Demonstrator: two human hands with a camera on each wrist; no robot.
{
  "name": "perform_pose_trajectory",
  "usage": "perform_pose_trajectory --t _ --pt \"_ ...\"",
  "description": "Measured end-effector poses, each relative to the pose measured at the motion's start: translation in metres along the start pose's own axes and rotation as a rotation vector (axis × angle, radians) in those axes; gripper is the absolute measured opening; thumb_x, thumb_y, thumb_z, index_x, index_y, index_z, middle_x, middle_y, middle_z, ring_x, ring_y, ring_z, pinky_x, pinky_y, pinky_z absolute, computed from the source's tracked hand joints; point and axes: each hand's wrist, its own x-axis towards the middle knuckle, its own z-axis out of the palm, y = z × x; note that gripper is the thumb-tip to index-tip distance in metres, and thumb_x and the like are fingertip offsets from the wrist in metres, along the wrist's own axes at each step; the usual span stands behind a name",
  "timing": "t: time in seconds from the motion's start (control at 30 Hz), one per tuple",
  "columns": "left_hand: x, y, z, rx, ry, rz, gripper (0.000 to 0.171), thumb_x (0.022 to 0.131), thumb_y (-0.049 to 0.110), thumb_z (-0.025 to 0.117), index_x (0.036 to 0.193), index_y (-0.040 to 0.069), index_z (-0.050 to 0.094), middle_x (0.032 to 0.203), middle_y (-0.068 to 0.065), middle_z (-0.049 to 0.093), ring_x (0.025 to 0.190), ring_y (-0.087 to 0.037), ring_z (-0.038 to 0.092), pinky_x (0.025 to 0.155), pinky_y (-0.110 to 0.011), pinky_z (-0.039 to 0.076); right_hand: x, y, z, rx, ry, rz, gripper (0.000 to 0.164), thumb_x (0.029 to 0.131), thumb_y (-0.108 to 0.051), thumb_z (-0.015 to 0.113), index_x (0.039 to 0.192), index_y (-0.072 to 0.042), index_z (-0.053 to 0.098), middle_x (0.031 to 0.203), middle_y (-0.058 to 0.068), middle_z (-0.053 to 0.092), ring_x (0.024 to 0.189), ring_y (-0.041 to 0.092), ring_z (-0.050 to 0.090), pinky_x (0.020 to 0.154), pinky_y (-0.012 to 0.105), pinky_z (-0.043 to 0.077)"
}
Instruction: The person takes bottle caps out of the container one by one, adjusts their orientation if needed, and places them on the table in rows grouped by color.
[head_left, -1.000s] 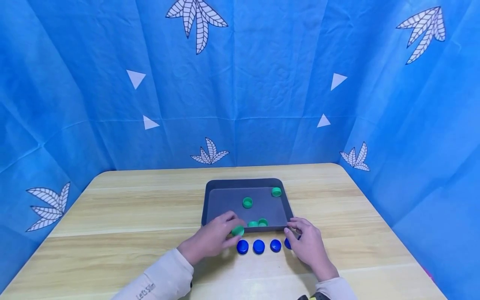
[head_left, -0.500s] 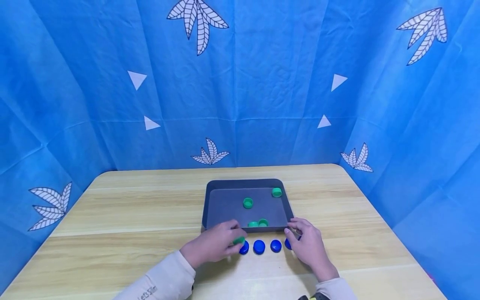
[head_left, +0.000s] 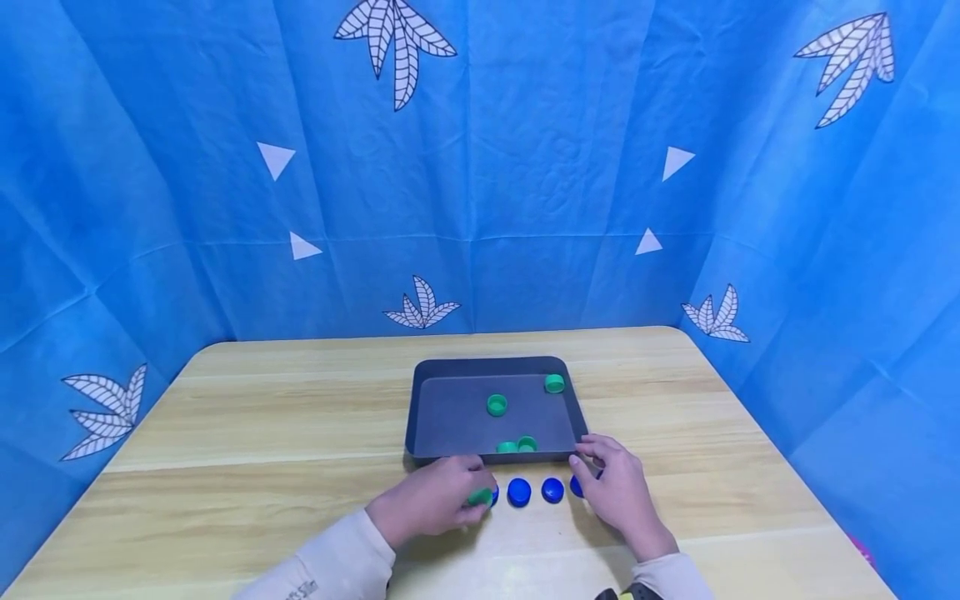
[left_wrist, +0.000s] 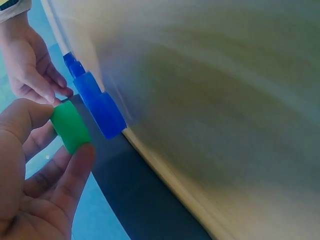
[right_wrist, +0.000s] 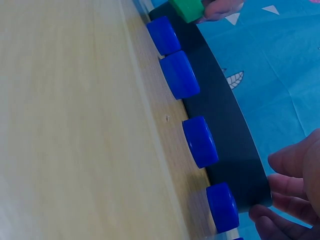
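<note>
My left hand (head_left: 438, 493) pinches a green bottle cap (left_wrist: 71, 127) between thumb and fingertips. In the head view that cap overlaps the leftmost blue bottle cap (head_left: 495, 493), which is partly hidden. Several blue bottle caps (right_wrist: 179, 75) stand in a row along the near side of a dark grey tray (head_left: 450, 408). At the tray's near right corner is my right hand (head_left: 618, 492), its relaxed fingers right at the wall and its thumb apart from them. Below that thumb a blue cap (head_left: 577, 486) at the row's right end is partly covered.
Inside the tray lie more green caps: one (head_left: 497, 405) near the middle, one (head_left: 554, 383) at the far right, and two (head_left: 527, 444) against the near wall. The wooden table (head_left: 262, 417) is backed by a blue patterned curtain (head_left: 465, 167).
My left hand has brought the green cap down from the tray's near wall, slightly right and toward me, over the leftmost blue cap. The right hand stays where it was.
</note>
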Motion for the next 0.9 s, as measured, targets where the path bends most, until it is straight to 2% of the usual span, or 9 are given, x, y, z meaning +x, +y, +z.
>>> perform_pose_trajectory --t 0.17,0.47,0.7,0.9 --pt "0.002 0.004 0.001 0.008 -0.023 0.0 0.014 0.087 0.019 0.071 0.1 0.015 0.069 0.091 0.006 0.057 0.078 0.0 0.053 0.069 -0.015 0.047 0.0 0.001 -0.001 0.003 0.0 0.003 0.023 0.085 -0.009 0.074 0.104 0.003 0.071 0.117 0.016 0.064 0.094 0.032 0.067 0.082 0.043 0.053" --pt "0.001 0.011 0.002 0.008 -0.015 0.027 0.013 0.082 0.016 0.075 0.093 0.016 0.068 0.087 0.007 0.054 0.073 0.0 0.05 0.065 -0.012 0.044 0.001 0.001 -0.001 -0.005 0.001 -0.001 0.023 0.085 -0.01 0.074 0.104 0.003 0.071 0.117 0.015 0.065 0.094 0.031 0.067 0.082 0.043 0.053" --pt "0.003 0.013 0.006 -0.001 -0.041 0.01 0.015 0.082 0.02 0.076 0.095 0.017 0.07 0.088 0.009 0.057 0.071 0.003 0.049 0.065 -0.011 0.044 0.001 0.0 0.0 0.004 -0.002 0.002 0.022 0.085 -0.009 0.074 0.104 0.003 0.071 0.117 0.016 0.064 0.094 0.032 0.067 0.082 0.044 0.053" --pt "0.002 0.016 0.006 0.032 -0.036 0.03 0.012 0.082 0.02 0.076 0.091 0.018 0.07 0.088 0.01 0.059 0.072 0.002 0.05 0.065 -0.012 0.044 0.0 0.001 0.0 0.003 0.005 -0.001 0.022 0.085 -0.009 0.074 0.103 0.003 0.071 0.116 0.016 0.065 0.093 0.032 0.067 0.081 0.043 0.053"
